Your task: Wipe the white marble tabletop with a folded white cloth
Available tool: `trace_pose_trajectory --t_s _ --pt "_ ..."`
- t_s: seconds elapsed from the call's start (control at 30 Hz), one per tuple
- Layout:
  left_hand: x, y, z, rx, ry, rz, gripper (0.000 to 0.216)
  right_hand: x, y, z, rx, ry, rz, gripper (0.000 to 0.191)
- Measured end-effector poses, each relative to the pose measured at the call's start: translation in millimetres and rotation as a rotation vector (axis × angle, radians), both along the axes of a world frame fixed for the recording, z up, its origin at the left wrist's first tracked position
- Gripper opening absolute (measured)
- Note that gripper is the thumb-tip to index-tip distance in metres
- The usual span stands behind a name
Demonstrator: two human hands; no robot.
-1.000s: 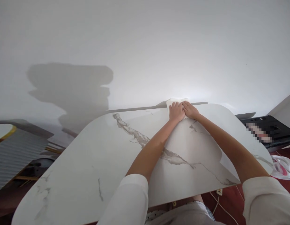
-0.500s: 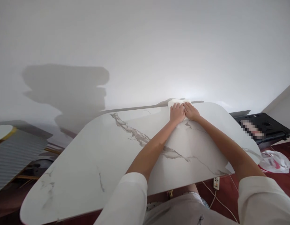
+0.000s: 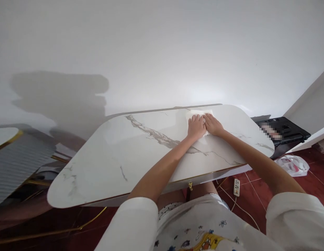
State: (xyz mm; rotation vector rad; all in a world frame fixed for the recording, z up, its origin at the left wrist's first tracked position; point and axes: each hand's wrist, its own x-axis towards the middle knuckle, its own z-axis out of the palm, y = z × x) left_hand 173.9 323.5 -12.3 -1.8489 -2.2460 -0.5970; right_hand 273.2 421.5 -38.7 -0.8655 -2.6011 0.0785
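Clock directions are read on the view, 12 pointing toward the wall. A thin, white, cloth-like sheet lies on the white, marble-patterned counter with rounded corners, near its far edge. Two bare hands rest on it: the left grip, fingers slightly parted and aimed at 12 o'clock, and the right grip, fingers close together and aimed toward 11. Both are laid flat, palms down, and pinch nothing that shows; they meet along their inner sides. The sheet is directly beneath both, its edge showing beyond the fingertips at 12 o'clock, with a sliver visible between the wrists at 6. The left forearm comes in from between 7 and 8 o'clock, the right from about 4.

The counter's grey-brown vein runs from 9 o'clock of the hands down past 7. The smooth white wall rises at 12, carrying a broad grey shadow toward 9. Off the counter's end, at 3 o'clock, sits a black, hard-looking case, a patch of it pixelated. On the dark red tiled floor, a crumpled, translucent plastic bag lies at 4 and a white, oblong power strip at 5.
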Motion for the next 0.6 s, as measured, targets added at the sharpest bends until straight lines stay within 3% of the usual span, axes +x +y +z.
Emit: trace_pose_trajectory --t_s 0.6 --pt "68.6 -121.4 8.3 -0.139 0.034 0.000 0.046 70.5 -122.7 -9.2 0.078 0.030 0.013 0.053"
